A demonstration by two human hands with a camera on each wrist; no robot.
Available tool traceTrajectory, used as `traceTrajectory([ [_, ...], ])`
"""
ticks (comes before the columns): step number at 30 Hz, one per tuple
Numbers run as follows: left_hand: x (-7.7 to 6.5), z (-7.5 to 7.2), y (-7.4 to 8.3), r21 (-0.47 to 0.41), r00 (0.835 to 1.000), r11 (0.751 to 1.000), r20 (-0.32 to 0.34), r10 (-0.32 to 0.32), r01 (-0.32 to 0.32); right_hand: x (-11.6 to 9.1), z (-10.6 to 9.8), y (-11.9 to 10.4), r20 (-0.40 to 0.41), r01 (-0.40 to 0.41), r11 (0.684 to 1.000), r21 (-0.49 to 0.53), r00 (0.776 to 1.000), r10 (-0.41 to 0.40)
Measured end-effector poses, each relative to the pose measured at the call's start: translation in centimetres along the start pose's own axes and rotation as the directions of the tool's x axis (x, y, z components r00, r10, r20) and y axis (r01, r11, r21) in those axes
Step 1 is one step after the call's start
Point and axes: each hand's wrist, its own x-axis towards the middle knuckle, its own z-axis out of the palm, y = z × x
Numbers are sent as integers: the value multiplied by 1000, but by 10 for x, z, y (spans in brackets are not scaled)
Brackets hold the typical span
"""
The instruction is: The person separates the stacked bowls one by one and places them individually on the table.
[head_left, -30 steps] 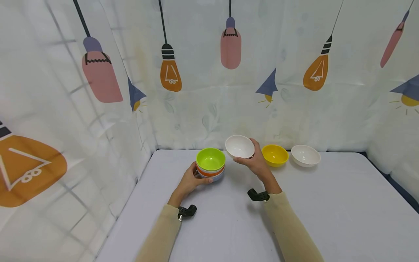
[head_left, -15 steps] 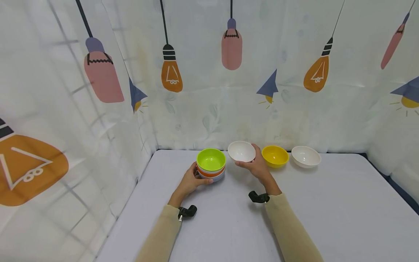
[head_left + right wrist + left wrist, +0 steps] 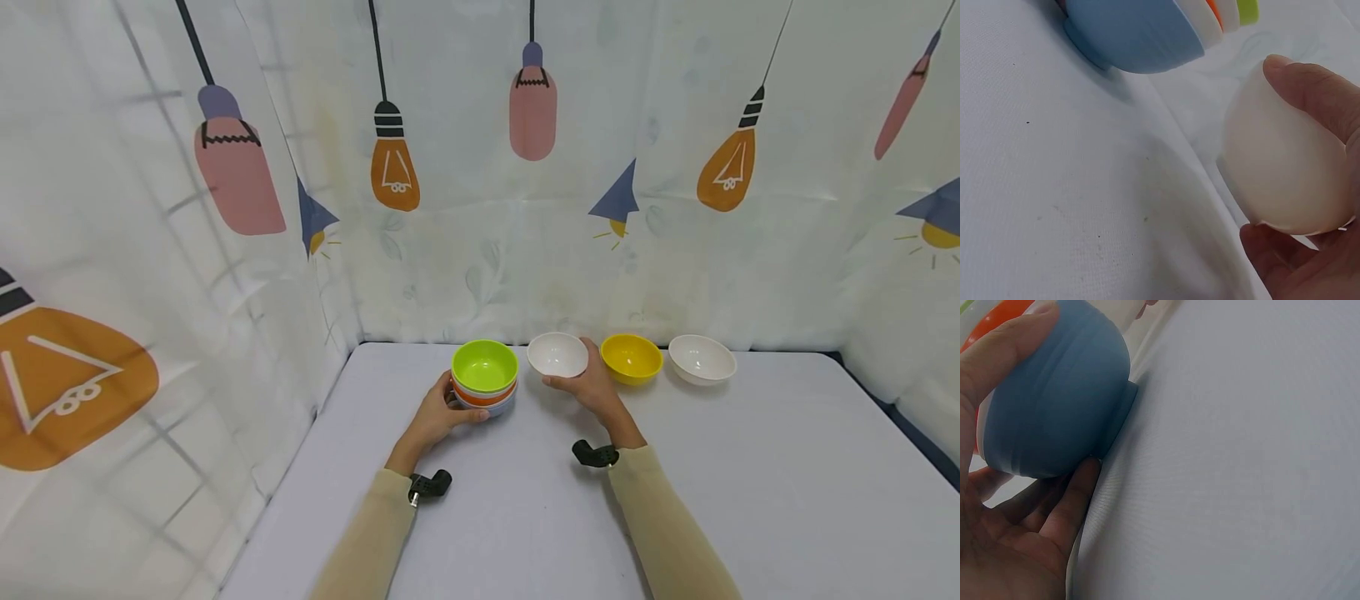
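A stack of bowls stands at the back left of the table in the head view, a green bowl (image 3: pixel 483 367) on top, orange and white rims under it, and a blue bowl (image 3: pixel 1066 394) at the bottom. My left hand (image 3: pixel 432 415) grips the stack from its left side, thumb on the blue bowl's outer wall and fingers low by its foot. To the right of the stack, my right hand (image 3: pixel 596 387) holds a white bowl (image 3: pixel 557 355) between thumb and fingers. In the right wrist view this bowl hangs above the cloth, mouth up, apart from the stack.
A yellow bowl (image 3: pixel 631 359) stands just right of my right hand, and another white bowl (image 3: pixel 702 360) beyond it. All are near the back edge of the white-covered table (image 3: pixel 750 483). A patterned curtain (image 3: pixel 465 233) hangs behind.
The white bowl in my right hand has come down and slightly to the right, away from the stack. My left hand and the stack have stayed in place.
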Motion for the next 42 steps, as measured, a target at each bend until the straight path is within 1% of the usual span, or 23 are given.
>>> traceTrajectory([
  [5,1,0,-1,-1,1000,1000,-2,9,-9,0,0,3,-1,-2,1000,-21,1000,2],
  [6,3,0,-5,0,1000,1000,-6,12,-12,0,0,3,-1,-2,1000,-24,1000,2],
  [9,3,0,-5,3,1000,1000,-11,11,-11,0,0,6,-1,4,1000,-29,1000,-4],
  [18,0,2,-3,10,1000,1000,-21,3,-3,4,0,17,1,13,993,-118,1000,-13],
  [29,1,1,-3,-2,1000,1000,-20,4,-4,7,-1,23,16,-16,994,-109,1000,17],
  [36,0,1,-2,5,1000,1000,-20,10,-10,12,0,25,10,3,996,-94,1000,-3],
  [42,1,1,-2,8,1000,1000,-21,-4,4,16,1,28,-6,7,995,-99,1000,-7],
])
